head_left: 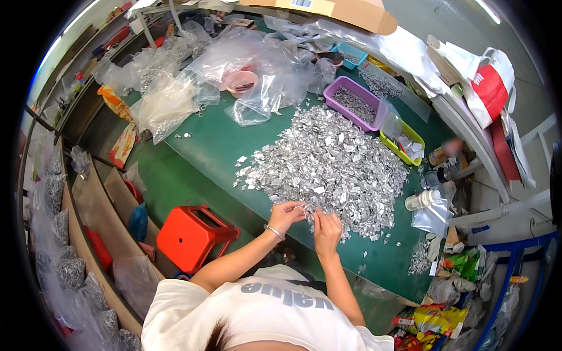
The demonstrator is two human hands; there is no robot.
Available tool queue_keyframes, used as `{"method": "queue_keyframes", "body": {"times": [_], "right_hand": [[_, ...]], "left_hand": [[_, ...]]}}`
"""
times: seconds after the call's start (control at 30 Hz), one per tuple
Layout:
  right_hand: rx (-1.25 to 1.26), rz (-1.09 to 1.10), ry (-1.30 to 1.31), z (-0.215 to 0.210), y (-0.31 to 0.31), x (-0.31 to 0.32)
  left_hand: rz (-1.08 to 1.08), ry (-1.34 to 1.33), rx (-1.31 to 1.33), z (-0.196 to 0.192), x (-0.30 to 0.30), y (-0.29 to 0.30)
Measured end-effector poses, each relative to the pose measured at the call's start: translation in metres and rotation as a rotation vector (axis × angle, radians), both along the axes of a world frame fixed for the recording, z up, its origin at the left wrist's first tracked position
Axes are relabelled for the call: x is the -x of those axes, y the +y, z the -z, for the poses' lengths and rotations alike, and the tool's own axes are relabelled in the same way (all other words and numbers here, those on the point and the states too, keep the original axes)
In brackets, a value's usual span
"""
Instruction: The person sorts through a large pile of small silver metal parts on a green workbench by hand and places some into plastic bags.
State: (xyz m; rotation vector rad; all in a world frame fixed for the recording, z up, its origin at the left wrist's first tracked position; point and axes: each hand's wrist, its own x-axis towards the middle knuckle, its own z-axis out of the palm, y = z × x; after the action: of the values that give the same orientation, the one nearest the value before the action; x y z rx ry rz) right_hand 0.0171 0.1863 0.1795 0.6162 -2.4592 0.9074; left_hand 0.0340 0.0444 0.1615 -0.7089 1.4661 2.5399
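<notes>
Just in front of my body, at the near edge of a large heap of small silver metal pieces [328, 164], both hands are close together. My left hand [287, 216], with a bracelet at the wrist, pinches a small silver metal piece [307, 209]. The fingertips of my right hand [326, 231] are closed at the same piece from the other side. Its exact shape is too small to make out. The heap spreads over a green tabletop [216, 152].
Beyond the heap are a purple basket [333, 89] of small parts and a yellow-green tray [417, 161]. Plastic bags [170, 105] crowd the far left. A white bottle [422, 200] lies at right. A red stool [186, 240] stands left of me.
</notes>
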Motion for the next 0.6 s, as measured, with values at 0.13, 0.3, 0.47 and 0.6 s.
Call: {"method": "queue_keyframes", "body": {"times": [0.13,0.3,0.47,0.6], "right_hand": [[0.025,0.001,-0.213,0.015,0.01,-0.001],[0.369,0.003,-0.692,0.046,0.025,-0.004],[1.063,0.204,-1.225,0.052,0.029,-0.014],[1.143,0.211,-1.248,0.057,0.033,-0.026]], "left_hand": [[0.097,-0.024,-0.013,0.017,-0.009,0.008],[0.121,-0.064,-0.266,0.037,-0.011,0.011],[0.129,-0.068,-0.633,0.053,-0.015,0.014],[0.154,-0.043,-0.483,0.063,-0.015,0.028]]}}
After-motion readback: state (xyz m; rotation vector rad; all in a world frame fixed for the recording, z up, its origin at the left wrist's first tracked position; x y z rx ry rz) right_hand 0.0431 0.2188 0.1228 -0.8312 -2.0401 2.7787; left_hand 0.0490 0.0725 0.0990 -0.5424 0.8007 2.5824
